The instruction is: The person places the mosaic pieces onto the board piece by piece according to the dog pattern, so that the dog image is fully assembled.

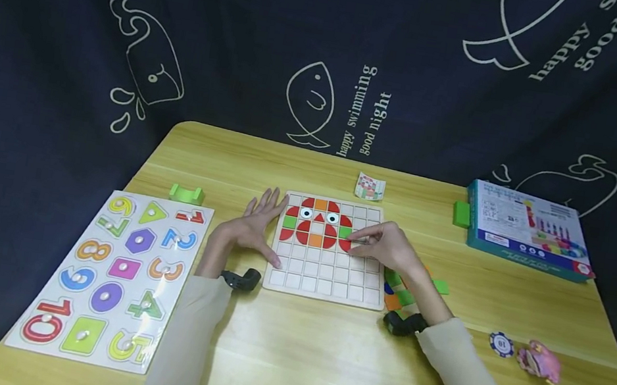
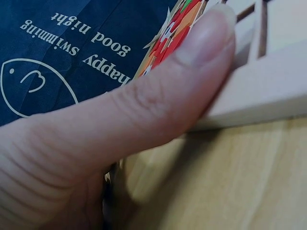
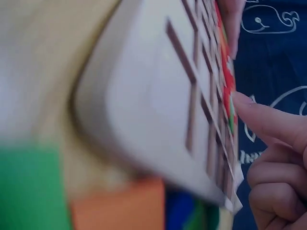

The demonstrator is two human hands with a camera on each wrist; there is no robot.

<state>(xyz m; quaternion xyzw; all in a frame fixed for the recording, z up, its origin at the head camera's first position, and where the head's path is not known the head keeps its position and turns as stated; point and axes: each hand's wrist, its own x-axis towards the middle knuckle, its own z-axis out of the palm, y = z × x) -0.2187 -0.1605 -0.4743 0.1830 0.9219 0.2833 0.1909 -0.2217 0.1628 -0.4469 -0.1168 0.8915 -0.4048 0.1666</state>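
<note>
A white grid board lies on the table, its upper rows partly filled with red, orange, green and eyed tiles that form a face-like pattern. My left hand is spread along the board's left side; its thumb rests on the rim near the lower left corner. At the pattern's right end, my right hand pinches a red tile just below a green tile. In the right wrist view one fingertip meets the tiles, and the other fingers are curled under.
Loose colored tiles lie beside the board's right edge, partly under my right forearm. A small pattern card sits behind the board. Left stands a number puzzle and a green block; right, a box, poker chip and pink toy.
</note>
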